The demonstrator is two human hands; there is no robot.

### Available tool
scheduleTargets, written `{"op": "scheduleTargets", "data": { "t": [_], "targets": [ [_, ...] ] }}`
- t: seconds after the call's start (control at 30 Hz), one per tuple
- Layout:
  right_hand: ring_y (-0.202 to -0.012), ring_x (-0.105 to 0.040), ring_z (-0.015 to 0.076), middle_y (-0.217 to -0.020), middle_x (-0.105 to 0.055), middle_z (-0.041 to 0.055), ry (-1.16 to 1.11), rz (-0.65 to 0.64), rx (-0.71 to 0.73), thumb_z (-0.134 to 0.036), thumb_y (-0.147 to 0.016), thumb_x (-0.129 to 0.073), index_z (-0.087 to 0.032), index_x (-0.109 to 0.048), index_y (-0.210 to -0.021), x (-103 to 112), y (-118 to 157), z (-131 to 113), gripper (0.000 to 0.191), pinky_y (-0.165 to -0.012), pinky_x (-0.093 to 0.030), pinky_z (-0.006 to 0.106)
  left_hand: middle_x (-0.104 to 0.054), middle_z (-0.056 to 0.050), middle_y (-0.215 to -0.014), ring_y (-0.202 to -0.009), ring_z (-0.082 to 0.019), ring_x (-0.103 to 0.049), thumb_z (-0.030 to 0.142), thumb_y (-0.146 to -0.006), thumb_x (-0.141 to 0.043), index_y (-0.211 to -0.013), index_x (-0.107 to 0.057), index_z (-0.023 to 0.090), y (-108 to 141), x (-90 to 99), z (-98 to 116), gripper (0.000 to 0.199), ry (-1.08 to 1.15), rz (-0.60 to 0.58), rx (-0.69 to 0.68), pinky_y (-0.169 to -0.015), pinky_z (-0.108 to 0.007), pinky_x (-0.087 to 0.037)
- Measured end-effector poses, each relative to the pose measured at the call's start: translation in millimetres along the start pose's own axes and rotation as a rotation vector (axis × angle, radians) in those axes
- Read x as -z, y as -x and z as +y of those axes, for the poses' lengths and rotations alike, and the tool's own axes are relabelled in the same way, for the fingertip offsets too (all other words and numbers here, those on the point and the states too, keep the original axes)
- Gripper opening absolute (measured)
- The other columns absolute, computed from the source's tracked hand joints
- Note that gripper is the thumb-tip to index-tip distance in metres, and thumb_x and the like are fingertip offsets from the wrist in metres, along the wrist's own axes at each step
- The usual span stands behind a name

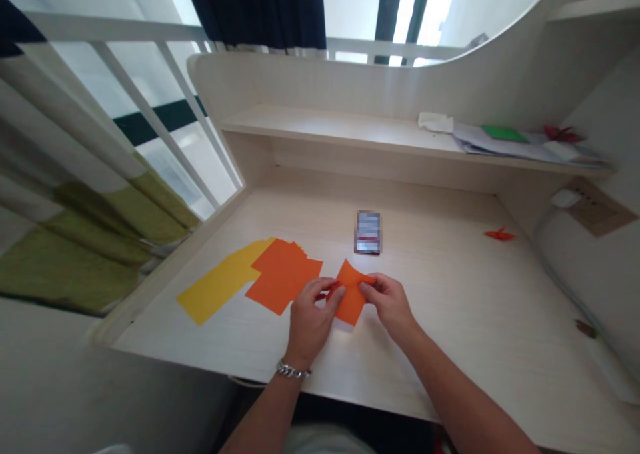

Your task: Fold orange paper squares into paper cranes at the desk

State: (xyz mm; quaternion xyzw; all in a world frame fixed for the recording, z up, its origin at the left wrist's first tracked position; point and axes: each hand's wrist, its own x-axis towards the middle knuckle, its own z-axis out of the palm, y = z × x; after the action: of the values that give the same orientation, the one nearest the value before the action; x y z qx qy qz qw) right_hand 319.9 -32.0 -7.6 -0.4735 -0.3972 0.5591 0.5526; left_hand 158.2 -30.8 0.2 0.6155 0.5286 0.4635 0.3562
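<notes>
Pinching thin orange paper (353,301): left hand (311,322), right hand (390,305).

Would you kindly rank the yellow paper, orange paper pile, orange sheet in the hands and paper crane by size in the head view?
1. The yellow paper and the orange paper pile look alike; the pile covers part of the yellow, so I cannot rank them.
2. The orange sheet.
3. The paper crane, smallest.

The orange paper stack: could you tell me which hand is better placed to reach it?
Left, probably: the left hand sits beside the orange paper stack, while the right hand lies beyond the orange sheet they hold.
</notes>
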Motion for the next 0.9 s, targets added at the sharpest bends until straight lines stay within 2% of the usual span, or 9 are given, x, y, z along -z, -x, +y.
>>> {"op": "scheduleTargets", "data": {
  "t": [0.13, 0.23, 0.33, 0.43, 0.6, 0.73, 0.9],
  "targets": [
    [-0.064, -0.061, 0.0179, -0.071, -0.067, 0.0030, 0.022, 0.013, -0.095, -0.047, -0.066, -0.071, -0.017, -0.065, -0.078, 23, 6, -9, 0.033, -0.061, -0.050, 0.031, -0.068, -0.009, -0.104, -0.095, -0.020, -0.064, 0.040, -0.078, -0.062, -0.109, -0.061, 0.016, -12, -3.6, -8, 0.039, 0.252, -0.140, 0.218, -0.081, -0.032, -0.053],
    [-0.060, -0.059, 0.0168, -0.070, -0.066, 0.0037, 0.163, 0.055, -0.133, -0.051, -0.065, -0.068, -0.017, -0.063, -0.078, 43, 3, -11, 0.037, -0.054, -0.046, 0.027, -0.071, -0.007, -0.086, -0.081, -0.019, -0.067, 0.037, -0.073, -0.067, -0.114, -0.057, 0.014, -23, -13.7, -9, 0.048, 0.344, -0.225, 0.292, -0.073, -0.031, -0.054],
    [-0.051, -0.054, 0.0150, -0.061, -0.063, 0.0028, 0.366, 0.132, -0.101, -0.051, -0.066, -0.066, -0.016, -0.061, -0.073, 63, -6, -6, 0.036, -0.047, -0.041, 0.025, -0.070, -0.004, -0.076, -0.073, -0.017, -0.066, 0.031, -0.070, -0.068, -0.109, -0.058, 0.015, -31, -25.3, -10, 0.043, 0.209, -0.270, 0.240, -0.069, -0.028, -0.052],
    [-0.055, -0.056, 0.0164, -0.062, -0.065, 0.0035, 0.630, 0.203, -0.056, -0.048, -0.069, -0.063, -0.016, -0.063, -0.070, 77, -15, -2, 0.032, -0.049, -0.039, 0.025, -0.069, -0.001, -0.073, -0.069, -0.016, -0.065, 0.028, -0.072, -0.065, -0.108, -0.060, 0.019, -35, -33.0, -10, 0.038, -0.048, -0.294, 0.151, -0.065, -0.026, -0.049],
    [-0.063, -0.058, 0.0170, -0.067, -0.066, 0.0023, 1.028, 0.301, 0.067, -0.037, -0.073, -0.062, -0.019, -0.065, -0.069, 80, -20, 3, 0.018, -0.058, -0.038, 0.026, -0.067, 0.001, -0.069, -0.065, -0.015, -0.062, 0.020, -0.074, -0.059, -0.109, -0.060, 0.021, -35, -38.4, -12, 0.035, -0.350, -0.329, 0.018, -0.060, -0.024, -0.043],
    [-0.065, -0.057, 0.0165, -0.069, -0.066, 0.0016, 1.143, 0.325, 0.082, -0.033, -0.072, -0.064, -0.021, -0.064, -0.071, 73, -18, 6, 0.011, -0.060, -0.037, 0.026, -0.068, -0.001, -0.072, -0.068, -0.016, -0.062, 0.022, -0.077, -0.055, -0.103, -0.062, 0.021, -32, -37.6, -14, 0.027, -0.444, -0.353, 0.004, -0.061, -0.025, -0.042],
    [-0.063, -0.055, 0.0161, -0.069, -0.063, 0.0005, 1.124, 0.401, 0.101, -0.033, -0.070, -0.065, -0.021, -0.059, -0.077, 71, -15, 5, 0.014, -0.058, -0.036, 0.026, -0.067, -0.002, -0.075, -0.071, -0.018, -0.062, 0.028, -0.079, -0.054, -0.097, -0.063, 0.021, -35, -31.8, -18, 0.021, -0.509, -0.350, -0.042, -0.066, -0.027, -0.044]
  ]
}}
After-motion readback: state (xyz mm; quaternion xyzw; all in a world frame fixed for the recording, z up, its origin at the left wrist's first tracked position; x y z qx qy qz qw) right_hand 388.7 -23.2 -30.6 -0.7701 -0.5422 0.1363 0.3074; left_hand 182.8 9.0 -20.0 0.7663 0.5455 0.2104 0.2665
